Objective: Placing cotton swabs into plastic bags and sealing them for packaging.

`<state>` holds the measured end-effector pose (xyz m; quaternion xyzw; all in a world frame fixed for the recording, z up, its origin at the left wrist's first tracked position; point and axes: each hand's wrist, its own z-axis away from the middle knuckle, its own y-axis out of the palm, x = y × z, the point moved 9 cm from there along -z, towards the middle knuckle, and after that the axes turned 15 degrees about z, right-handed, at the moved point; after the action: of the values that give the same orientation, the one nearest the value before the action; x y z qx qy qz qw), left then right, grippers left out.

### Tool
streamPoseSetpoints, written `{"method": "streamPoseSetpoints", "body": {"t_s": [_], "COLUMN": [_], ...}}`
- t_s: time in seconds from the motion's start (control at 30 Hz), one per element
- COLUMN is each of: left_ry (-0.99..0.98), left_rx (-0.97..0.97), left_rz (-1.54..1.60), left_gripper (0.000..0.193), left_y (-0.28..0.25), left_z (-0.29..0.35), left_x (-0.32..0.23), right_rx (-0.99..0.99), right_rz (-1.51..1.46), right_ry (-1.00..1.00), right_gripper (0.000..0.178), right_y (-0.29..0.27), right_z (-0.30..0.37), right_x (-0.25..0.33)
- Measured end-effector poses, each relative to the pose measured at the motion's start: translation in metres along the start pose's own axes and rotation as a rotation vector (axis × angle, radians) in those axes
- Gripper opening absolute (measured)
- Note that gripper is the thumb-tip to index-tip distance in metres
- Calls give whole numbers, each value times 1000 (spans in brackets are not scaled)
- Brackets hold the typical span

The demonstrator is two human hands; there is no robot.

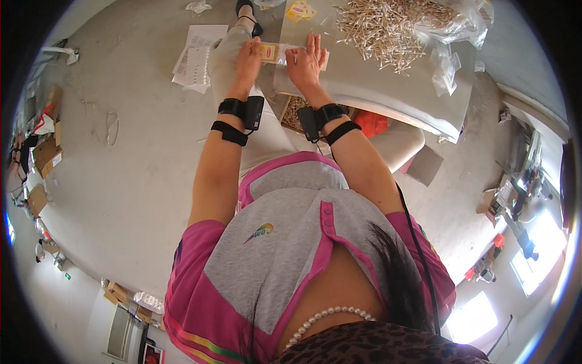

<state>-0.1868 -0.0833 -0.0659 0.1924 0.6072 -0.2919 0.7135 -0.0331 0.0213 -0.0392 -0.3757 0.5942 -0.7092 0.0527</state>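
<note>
Packet (270,53) sits partly hidden by left hand (247,60) and right hand (306,65).

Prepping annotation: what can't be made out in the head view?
All in the head view:
Packet: right end covered by the right hand; can't tell whether it's pinched.
Pale piece: mostly under the right hand.
Pile of sticks: overlapping, too fine to count, cut off by the top edge.
Red thing: partly hidden by the tabletop; kind unclear.
</note>
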Motion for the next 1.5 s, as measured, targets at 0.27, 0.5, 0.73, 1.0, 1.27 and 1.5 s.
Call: {"method": "streamPoseSetpoints", "body": {"t_s": [0.27, 0.5, 0.73, 1.0, 1.27, 1.5], "left_ry": [-140, -141, -174, -160, -198, -241], "left_rx": [40, 76, 57, 78, 75, 120], "left_rz": [253, 262, 308, 195, 360, 401], "left_gripper": [35, 33, 33, 40, 38, 41], "left_y": [19, 18, 23, 23, 21, 29], "left_z": [4, 3, 10, 10, 10, 8], "left_x": [16, 20, 12, 21, 30, 31], "right_rx": [41, 104, -41, -77, 37, 228], "right_rz": [227, 250, 222, 148, 23, 190], "right_ry": [77, 2, 32, -6, 88, 64], "right_gripper": [32, 30, 27, 26, 28, 30], "right_y": [11, 12, 10, -1, -8, 7], "right_z": [-10, -9, -6, -4, 2, 10], "right_x": [-1, 3, -2, -4, -15, -9]}}
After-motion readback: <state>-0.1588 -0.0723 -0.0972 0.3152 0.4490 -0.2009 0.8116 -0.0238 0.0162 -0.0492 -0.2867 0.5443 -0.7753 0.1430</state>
